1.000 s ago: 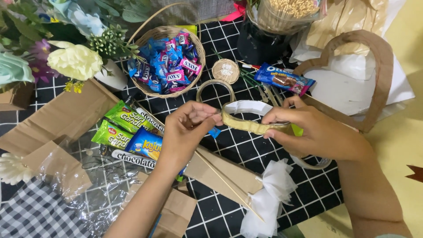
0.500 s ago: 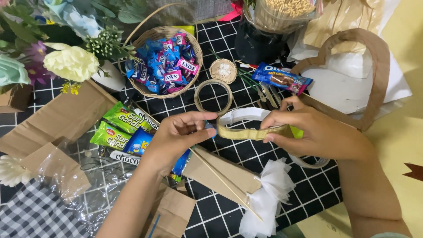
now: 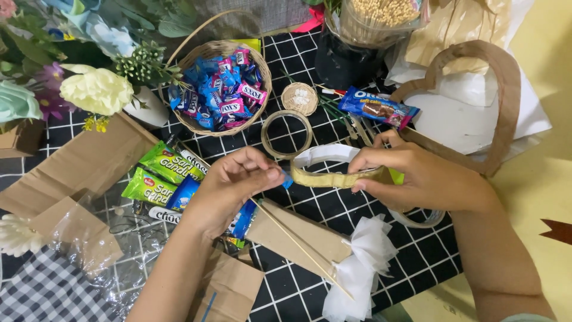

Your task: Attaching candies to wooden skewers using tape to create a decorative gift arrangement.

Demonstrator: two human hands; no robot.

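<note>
Leftward first, we noted the green snack packets point(image 3: 156, 173) lying flat on the black checked cloth point(image 3: 310, 214); just beside them our left hand point(image 3: 233, 186) hovered with fingers curled and pinched, what they held, if anything, we could not tell; immediately right of those fingertips lay the tan strip point(image 3: 333, 177), its long axis running left to right; our right hand point(image 3: 417, 179) clamped its right end between thumb and fingers, so the right hand was nearer; farther right stood the cardboard heart frame point(image 3: 506, 101).
</note>
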